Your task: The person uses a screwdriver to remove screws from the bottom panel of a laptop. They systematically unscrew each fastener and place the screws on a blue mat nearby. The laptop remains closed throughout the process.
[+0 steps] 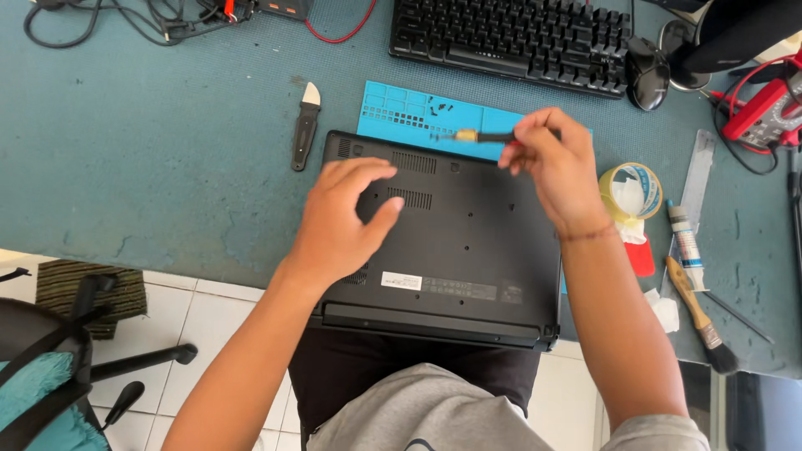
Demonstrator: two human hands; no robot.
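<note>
A: Laptop (pixel 468 242)?
B: Black, flipped underside up, at the near edge of the teal worktop (pixel 150 167). Its near edge overhangs toward the person's lap. Vents and a label strip show on the base.

A: Left hand (pixel 338 221)?
B: Fingers spread apart, palm down over the left part of the laptop base. Grips nothing; whether it touches the base, cannot tell.

A: Right hand (pixel 555 163)?
B: Closed on the handle of a screwdriver (pixel 484 135), held level above the laptop's far edge, tip pointing left. Blurred there.

A: Underneath?
B: Blue work mat (pixel 401 113) juts out past the laptop's far edge, small dark screws lying in its compartments.

A: Around it?
B: Black-handled pry knife (pixel 305 127) just left of the mat. Black keyboard (pixel 510 38) at the far side, mouse (pixel 647 75) to its right. Right of the laptop: tape roll (pixel 632 190), a white tube (pixel 685 242), a wooden-handled brush (pixel 700 316), a clear ruler (pixel 697 179). Red meter (pixel 764 113) far right, cables (pixel 100 21) far left.
</note>
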